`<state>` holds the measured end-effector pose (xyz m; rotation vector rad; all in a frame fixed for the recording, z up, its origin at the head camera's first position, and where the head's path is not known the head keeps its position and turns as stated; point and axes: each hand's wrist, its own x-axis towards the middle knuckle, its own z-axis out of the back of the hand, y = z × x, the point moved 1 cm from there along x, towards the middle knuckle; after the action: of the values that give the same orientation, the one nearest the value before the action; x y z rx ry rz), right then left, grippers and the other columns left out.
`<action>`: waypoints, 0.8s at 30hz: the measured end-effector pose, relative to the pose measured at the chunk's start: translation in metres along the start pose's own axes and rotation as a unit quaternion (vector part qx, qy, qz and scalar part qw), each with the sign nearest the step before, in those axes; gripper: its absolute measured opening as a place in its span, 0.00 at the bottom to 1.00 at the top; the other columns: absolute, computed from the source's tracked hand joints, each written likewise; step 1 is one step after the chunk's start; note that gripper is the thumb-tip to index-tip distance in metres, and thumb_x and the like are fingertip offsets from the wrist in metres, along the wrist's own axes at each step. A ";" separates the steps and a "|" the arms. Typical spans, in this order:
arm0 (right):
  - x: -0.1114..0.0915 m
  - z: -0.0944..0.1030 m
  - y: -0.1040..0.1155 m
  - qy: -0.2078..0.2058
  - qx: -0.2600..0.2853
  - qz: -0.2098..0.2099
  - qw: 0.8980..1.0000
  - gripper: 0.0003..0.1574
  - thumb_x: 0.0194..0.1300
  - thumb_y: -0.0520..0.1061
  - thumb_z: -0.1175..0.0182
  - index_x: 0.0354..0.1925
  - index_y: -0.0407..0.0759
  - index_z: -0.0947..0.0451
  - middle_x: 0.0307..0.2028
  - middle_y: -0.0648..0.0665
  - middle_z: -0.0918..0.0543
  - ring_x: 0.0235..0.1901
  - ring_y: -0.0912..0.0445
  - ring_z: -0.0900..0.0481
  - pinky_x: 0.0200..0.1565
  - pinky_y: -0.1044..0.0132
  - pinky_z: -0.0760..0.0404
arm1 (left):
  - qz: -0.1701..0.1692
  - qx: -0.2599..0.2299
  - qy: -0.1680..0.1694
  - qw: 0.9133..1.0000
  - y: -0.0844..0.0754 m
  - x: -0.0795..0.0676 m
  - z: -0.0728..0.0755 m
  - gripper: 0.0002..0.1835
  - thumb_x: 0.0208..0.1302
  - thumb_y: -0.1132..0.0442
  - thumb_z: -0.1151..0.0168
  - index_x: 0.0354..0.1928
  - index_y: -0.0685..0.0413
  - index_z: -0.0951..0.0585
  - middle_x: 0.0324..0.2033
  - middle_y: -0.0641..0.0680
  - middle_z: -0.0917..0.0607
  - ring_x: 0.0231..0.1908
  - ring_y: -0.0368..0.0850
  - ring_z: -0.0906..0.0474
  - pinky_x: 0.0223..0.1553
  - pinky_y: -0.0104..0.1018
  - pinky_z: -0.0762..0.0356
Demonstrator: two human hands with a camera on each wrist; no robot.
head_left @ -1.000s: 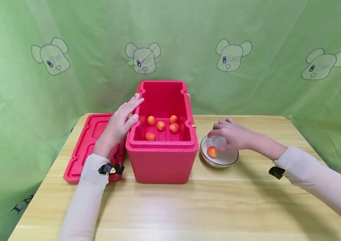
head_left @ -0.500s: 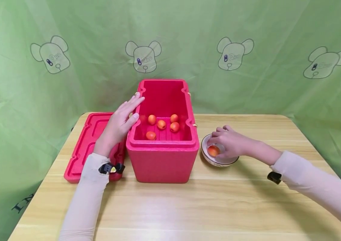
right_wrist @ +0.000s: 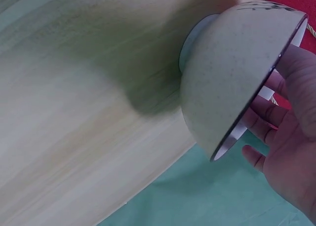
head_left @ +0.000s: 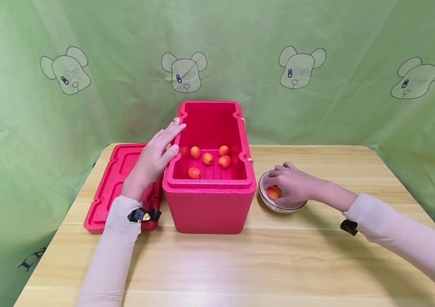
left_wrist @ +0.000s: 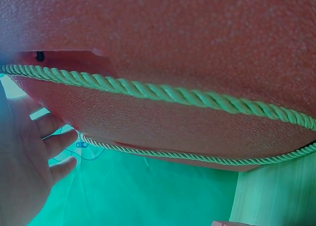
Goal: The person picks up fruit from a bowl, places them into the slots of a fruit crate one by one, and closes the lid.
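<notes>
A red foam box point(head_left: 209, 211) stands uncovered on the table, with several orange loquats point(head_left: 207, 159) on its floor. My left hand point(head_left: 154, 160) rests on the box's left rim, its fingers extended. In the left wrist view, that hand's fingers lie beside the box wall, near twisted rope point(left_wrist: 168, 93). To the right of the box is a white bowl point(head_left: 279, 208) with a dark rim. My right hand point(head_left: 294, 183) reaches into it and pinches a loquat point(head_left: 274, 192) between thumb and fingers. The right wrist view shows those fingertips hidden inside the bowl point(right_wrist: 227, 72).
The red lid point(head_left: 104, 200) lies on the table left of the box, partly under my left forearm. The wooden table point(head_left: 217, 268) reaches back to a green curtain point(head_left: 240, 34) with printed mouse heads.
My right hand has lowered into the bowl and its thumb and fingers have closed around the loquat there. The left hand stays on the box rim.
</notes>
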<state>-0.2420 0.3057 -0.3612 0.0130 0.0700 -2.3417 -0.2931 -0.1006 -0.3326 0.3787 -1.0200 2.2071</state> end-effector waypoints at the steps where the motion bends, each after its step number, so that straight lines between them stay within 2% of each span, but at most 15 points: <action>1: 0.000 0.000 0.000 0.001 -0.001 0.000 1.000 0.23 0.47 0.45 0.22 0.44 0.52 0.14 0.42 0.48 0.14 0.40 0.54 0.27 0.47 0.52 0.35 | 0.000 0.000 0.001 1.000 0.000 0.000 0.000 0.33 0.72 0.46 0.51 0.79 0.35 0.38 0.80 0.45 0.42 0.80 0.41 0.49 0.80 0.55 0.53; 5: 0.001 0.004 0.000 -0.001 0.000 -0.002 1.000 0.22 0.47 0.45 0.23 0.44 0.52 0.14 0.41 0.48 0.14 0.40 0.55 0.28 0.47 0.52 0.35 | -0.002 0.000 0.001 1.000 0.000 0.001 0.000 0.33 0.73 0.46 0.51 0.79 0.36 0.38 0.80 0.46 0.42 0.80 0.41 0.49 0.80 0.55 0.53; 11: 0.002 0.016 0.000 -0.011 0.005 0.000 1.000 0.20 0.48 0.46 0.23 0.43 0.49 0.14 0.35 0.50 0.18 0.39 0.54 0.28 0.47 0.52 0.35 | -0.005 0.003 -0.002 1.000 0.000 0.000 0.000 0.33 0.72 0.47 0.52 0.78 0.37 0.37 0.80 0.46 0.42 0.80 0.42 0.48 0.80 0.54 0.52; 17: 0.005 0.035 -0.001 -0.015 0.007 0.008 1.000 0.19 0.47 0.41 0.26 0.41 0.49 0.14 0.31 0.53 0.20 0.36 0.56 0.31 0.46 0.53 0.35 | -0.009 0.004 -0.003 1.000 0.000 0.001 0.001 0.33 0.73 0.46 0.52 0.78 0.38 0.37 0.80 0.47 0.41 0.80 0.43 0.48 0.80 0.55 0.52; 24: 0.011 0.065 0.000 -0.034 0.003 -0.001 0.999 0.18 0.47 0.40 0.25 0.40 0.49 0.15 0.33 0.52 0.19 0.38 0.55 0.28 0.46 0.51 0.35 | -0.021 0.007 -0.007 1.000 0.002 0.000 0.000 0.32 0.73 0.47 0.53 0.78 0.40 0.36 0.79 0.49 0.40 0.80 0.44 0.47 0.80 0.54 0.51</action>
<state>-0.2484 0.2942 -0.2968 -0.0643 0.0303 -2.3419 -0.2945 -0.1010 -0.3339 0.4203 -0.9954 2.1777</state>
